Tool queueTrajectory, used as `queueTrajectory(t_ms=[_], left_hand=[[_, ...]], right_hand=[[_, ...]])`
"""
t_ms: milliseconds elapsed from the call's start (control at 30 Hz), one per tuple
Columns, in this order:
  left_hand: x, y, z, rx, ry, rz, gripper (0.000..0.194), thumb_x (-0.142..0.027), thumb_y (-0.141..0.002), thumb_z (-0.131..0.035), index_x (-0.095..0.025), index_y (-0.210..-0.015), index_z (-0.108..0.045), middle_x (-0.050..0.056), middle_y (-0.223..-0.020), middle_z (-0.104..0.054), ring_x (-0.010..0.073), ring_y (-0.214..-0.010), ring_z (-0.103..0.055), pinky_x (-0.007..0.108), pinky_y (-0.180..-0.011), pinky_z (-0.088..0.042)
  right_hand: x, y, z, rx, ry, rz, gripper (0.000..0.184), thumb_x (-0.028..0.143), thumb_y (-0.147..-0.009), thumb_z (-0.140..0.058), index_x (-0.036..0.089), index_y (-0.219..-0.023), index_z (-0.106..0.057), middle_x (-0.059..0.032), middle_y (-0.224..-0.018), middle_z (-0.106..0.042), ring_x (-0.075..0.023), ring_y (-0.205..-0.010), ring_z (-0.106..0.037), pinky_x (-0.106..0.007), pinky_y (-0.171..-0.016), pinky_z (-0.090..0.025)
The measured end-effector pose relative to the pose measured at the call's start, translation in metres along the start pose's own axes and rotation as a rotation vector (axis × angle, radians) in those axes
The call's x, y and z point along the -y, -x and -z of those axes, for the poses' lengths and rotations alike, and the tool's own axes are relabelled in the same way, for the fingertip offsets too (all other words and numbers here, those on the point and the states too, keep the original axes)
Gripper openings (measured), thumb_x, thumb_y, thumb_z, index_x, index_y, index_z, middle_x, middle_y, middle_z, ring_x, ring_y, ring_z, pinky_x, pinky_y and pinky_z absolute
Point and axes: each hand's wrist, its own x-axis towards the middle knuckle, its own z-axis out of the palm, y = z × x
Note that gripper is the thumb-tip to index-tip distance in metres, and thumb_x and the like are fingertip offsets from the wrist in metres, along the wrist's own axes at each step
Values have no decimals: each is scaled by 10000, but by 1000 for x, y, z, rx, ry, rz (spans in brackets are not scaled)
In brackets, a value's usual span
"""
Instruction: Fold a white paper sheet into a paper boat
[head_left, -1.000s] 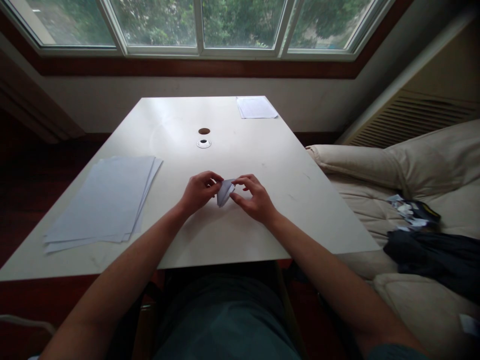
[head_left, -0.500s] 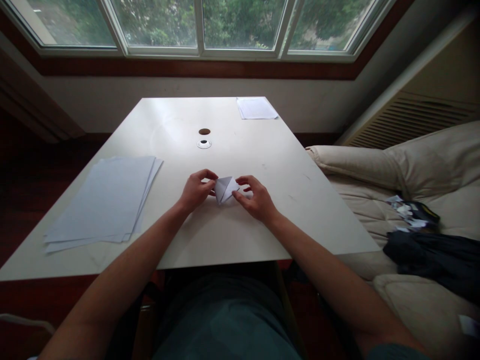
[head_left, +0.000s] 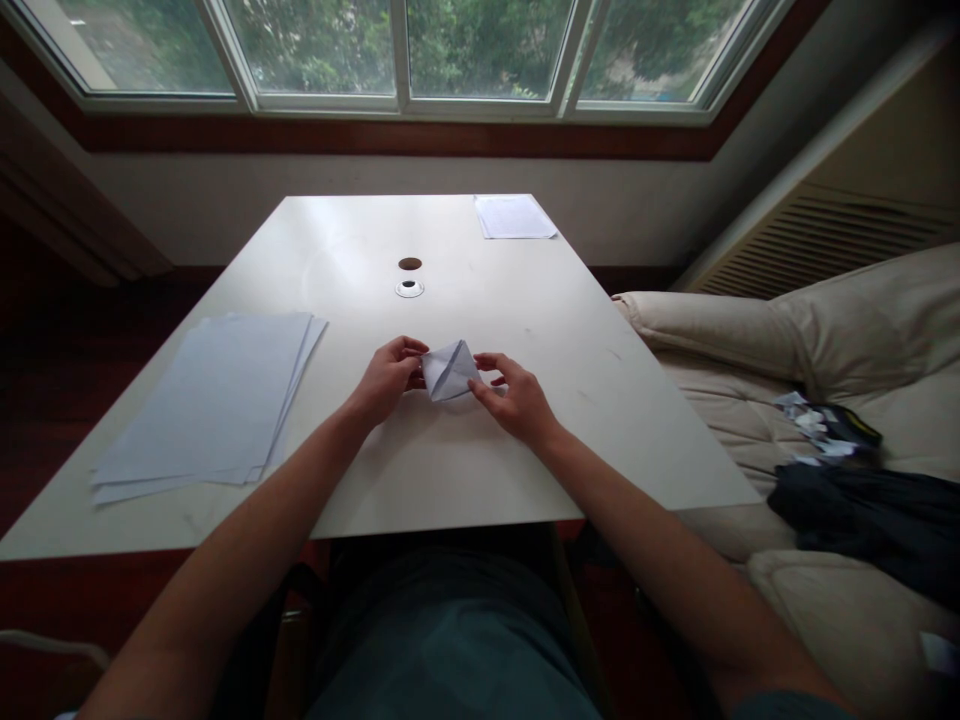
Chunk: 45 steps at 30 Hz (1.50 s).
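Observation:
A small piece of folded white paper (head_left: 451,371) with creased, peaked faces is held between my two hands, just above the white table (head_left: 450,470). My left hand (head_left: 390,378) pinches its left corner, the thumb in front and the fingers partly hidden behind. On the other side my right hand (head_left: 519,398) grips the right edge between thumb and curled fingers. The underside of the folded paper cannot be seen.
A stack of blank paper sheets (head_left: 206,395) lies at the table's left. More sheets (head_left: 514,217) rest at the far right corner. A round cable hole (head_left: 410,264) and its ring (head_left: 409,289) are mid-table. To the right stands a beige sofa (head_left: 720,400) with dark cloth (head_left: 862,515).
The folded paper has spread wider and its faces have opened out, with a peak now pointing up. My left hand has shifted slightly left; my right hand has barely moved.

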Motion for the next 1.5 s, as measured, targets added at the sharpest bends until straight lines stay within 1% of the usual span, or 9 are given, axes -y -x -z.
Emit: queueTrajectory(t_ms=[100,233,333,433,600,800,1067,1233,1500], left_hand=[[0,0,0,27,-7,-14,214,-143,-728,-623,-138,-938,-582,35,-857,-630,117,-641,-632,281,-599,-563],[-2,2,-2,75,-37,-59,267,-141,-734,-616,-135,-999,-586,59,-943,-641,136,-705,-657,326,-660,-594],[-5,5,-4,107,-95,-81,303,-164,-745,-625,-146,-1044,-582,59,-964,-651,139,-727,-661,338,-680,-602],[-7,9,-6,154,-147,-93,304,-212,-777,-630,-155,-1073,-585,58,-960,-660,143,-742,-664,316,-665,-598],[-7,12,-8,228,-208,-137,302,-313,-836,-623,-168,-1101,-605,58,-955,-660,143,-743,-661,273,-616,-584],[-2,9,-8,206,-245,-168,286,-349,-830,-659,-146,-1028,-627,38,-863,-642,128,-665,-641,258,-570,-568],[-3,9,-6,209,-262,-183,281,-340,-819,-673,-142,-1017,-642,46,-841,-658,118,-633,-615,234,-529,-530],[-1,8,-6,199,-266,-170,266,-330,-805,-678,-138,-987,-647,43,-797,-669,120,-602,-619,218,-495,-494],[0,7,-4,199,-320,-195,246,-310,-817,-652,-139,-994,-643,45,-782,-673,131,-594,-637,213,-474,-444]], right_hand=[[-1,0,0,4,-20,-53,391,403,-821,-667,209,-1158,-628,-111,-1152,-687,-254,-1014,-659,-371,-747,-568],[-3,-1,-1,45,-174,-130,387,423,-857,-630,219,-1183,-589,-90,-1055,-717,-209,-821,-683,-347,-683,-557],[-6,-1,-4,29,-266,-123,373,382,-878,-593,224,-1214,-559,-60,-976,-717,-176,-747,-659,-325,-671,-541],[-8,-3,-5,-11,-281,-115,405,358,-875,-577,224,-1255,-538,-36,-898,-692,-156,-686,-611,-297,-612,-513],[-10,-3,-4,-16,-278,-115,330,338,-879,-556,240,-1192,-591,-23,-909,-681,-138,-659,-566,-281,-591,-490],[-9,-2,-4,-28,-235,-120,293,396,-881,-565,232,-1117,-626,-25,-890,-686,-148,-679,-576,-270,-576,-469],[-6,-2,-2,-36,-258,-150,264,405,-857,-593,226,-1049,-630,7,-732,-629,-132,-585,-511,-260,-525,-409],[-4,-2,0,-46,-224,-147,240,410,-849,-595,227,-1002,-622,-1,-751,-645,-137,-590,-537,-263,-539,-419],[3,0,3,-30,-137,-159,268,369,-853,-580,257,-1095,-568,33,-715,-634,-116,-515,-495,-251,-529,-412]])
